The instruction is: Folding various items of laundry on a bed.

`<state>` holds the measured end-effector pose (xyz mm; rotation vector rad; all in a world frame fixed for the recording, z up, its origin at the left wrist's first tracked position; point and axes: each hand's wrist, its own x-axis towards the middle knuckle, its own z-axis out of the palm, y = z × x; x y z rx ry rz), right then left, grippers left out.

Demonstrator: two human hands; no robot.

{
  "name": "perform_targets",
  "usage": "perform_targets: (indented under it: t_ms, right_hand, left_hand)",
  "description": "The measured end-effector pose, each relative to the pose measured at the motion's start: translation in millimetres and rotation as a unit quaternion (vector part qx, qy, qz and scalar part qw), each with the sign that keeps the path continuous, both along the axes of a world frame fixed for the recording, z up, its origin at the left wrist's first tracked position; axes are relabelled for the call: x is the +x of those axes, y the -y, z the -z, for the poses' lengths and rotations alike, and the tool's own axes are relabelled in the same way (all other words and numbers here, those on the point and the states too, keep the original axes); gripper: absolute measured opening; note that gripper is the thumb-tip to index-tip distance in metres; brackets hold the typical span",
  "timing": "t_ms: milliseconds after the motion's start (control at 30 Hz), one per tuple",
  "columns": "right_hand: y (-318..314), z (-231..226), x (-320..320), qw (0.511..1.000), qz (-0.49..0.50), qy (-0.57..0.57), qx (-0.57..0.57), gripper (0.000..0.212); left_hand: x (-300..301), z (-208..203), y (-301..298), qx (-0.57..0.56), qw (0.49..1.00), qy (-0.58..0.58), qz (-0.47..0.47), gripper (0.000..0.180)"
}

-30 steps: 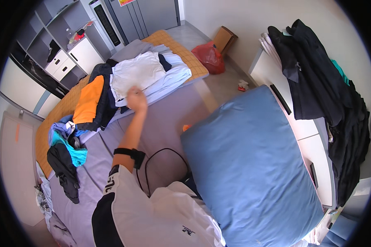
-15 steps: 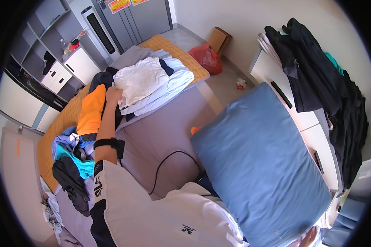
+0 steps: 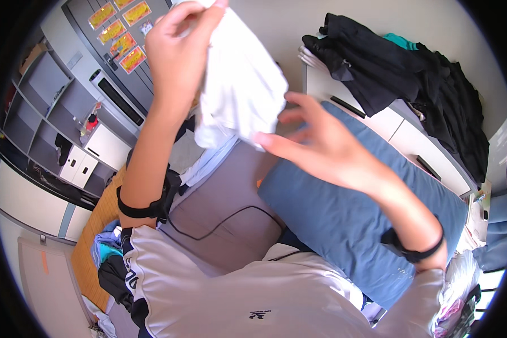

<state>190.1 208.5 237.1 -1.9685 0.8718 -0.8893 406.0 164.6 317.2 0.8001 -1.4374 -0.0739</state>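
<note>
My left hand is raised at the top of the head view, its fingers closed on the upper edge of a white garment. The cloth hangs down from it, bunched and slightly blurred, so its exact kind is hard to make out. At the lower right edge of the garment is my right hand, fingers spread and thumb close to the cloth; whether they touch I cannot tell. Below the garment, part of a pale blue cloth lies on the bed, the rest of that pile mostly hidden behind my left arm and the garment.
A big blue cushion lies to the right under my right forearm. Dark clothes cover a white cabinet beyond it. A black cable crosses the mauve bed sheet. Crumpled clothes lie at the left, near open shelves.
My left hand has lifted the white garment off the pile, up and to the right. My right hand has come up from the cushion's lower edge to beside the garment. The view has shifted.
</note>
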Motion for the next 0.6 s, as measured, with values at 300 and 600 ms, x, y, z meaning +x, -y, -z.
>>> perform_targets:
  t_ms: [300, 600]
  right_hand:
    - [39.6, -17.8, -6.4, 0.976, 0.13, -0.06, -0.166, 0.037]
    - [-5.3, -74.4, -125.1, 0.959, 0.245, 0.106, -0.093, 0.028]
  left_hand:
    - [-20.1, -44.4, -9.5, -0.352, 0.822, 0.322, -0.31, 0.023]
    - [26.2, -45.7, 0.5, -0.27, 0.693, 0.506, -0.438, 0.072]
